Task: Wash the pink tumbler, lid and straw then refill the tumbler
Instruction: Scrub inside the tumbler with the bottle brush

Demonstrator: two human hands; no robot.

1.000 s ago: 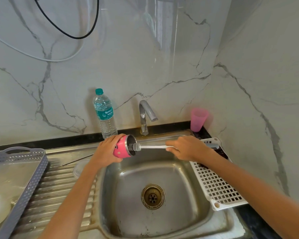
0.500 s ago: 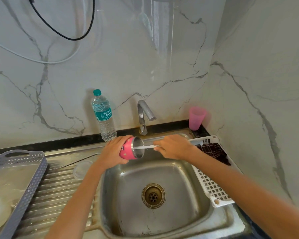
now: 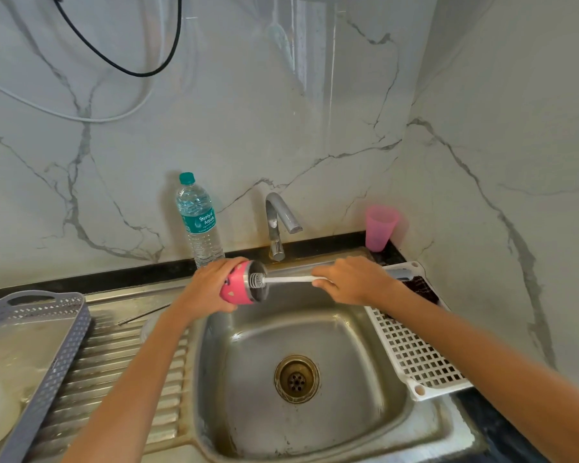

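**While Brush Meets Tumbler Over the Sink**

While the left hand (image 3: 211,289) grips the pink tumbler (image 3: 238,290) on its side above the sink's (image 3: 375,332) back-left corner, fingers curled round the body, the open mouth faces right. The right hand (image 3: 351,280) is closed round the white handle of a brush (image 3: 291,279), whose bristle head sits just inside the tumbler's steel rim. Both are held in the air, clear of the basin.

Behind them a tap (image 3: 278,222) stands at the wall, with a capped water bottle (image 3: 199,222) to its left and a pink cup (image 3: 380,227) to its right on the dark desk. A white rack (image 3: 415,355) lies along the sink's right edge, a dark cloth (image 3: 418,289) at its far end. On the ribbed drainboard to the left lies a thin metal straw (image 3: 144,314), beside a grey tray (image 3: 64,345).
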